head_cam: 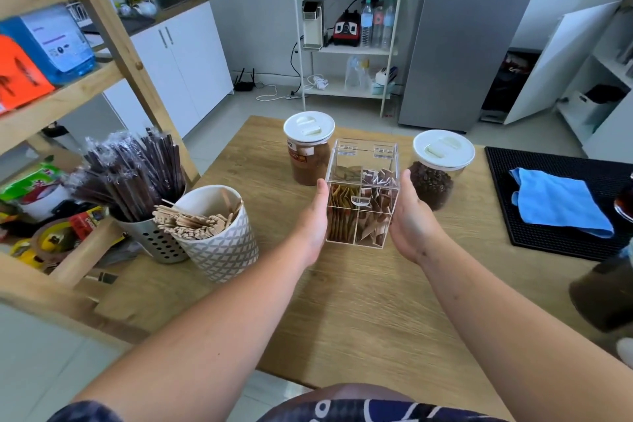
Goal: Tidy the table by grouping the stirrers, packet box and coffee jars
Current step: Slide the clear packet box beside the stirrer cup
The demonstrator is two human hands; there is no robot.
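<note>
Both hands [317, 216] [409, 216] clasp the clear square packet box [361, 195].

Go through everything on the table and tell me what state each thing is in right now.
Packet box: lid shut, held between left hand and right hand.
Ground coffee jar: lidded, upright.
Bean jar: lidded, upright.
Stirrer cup: upright, full.
Blue cloth: crumpled on mat.

One wide-angle view, worn on the person's head, looks forward and steeply down at the tabletop [359, 301] from close above its near edge. Both forearms stretch away from the lens. Beyond the tabletop's far edge it takes in the floor and a white rack [349, 44].
</note>
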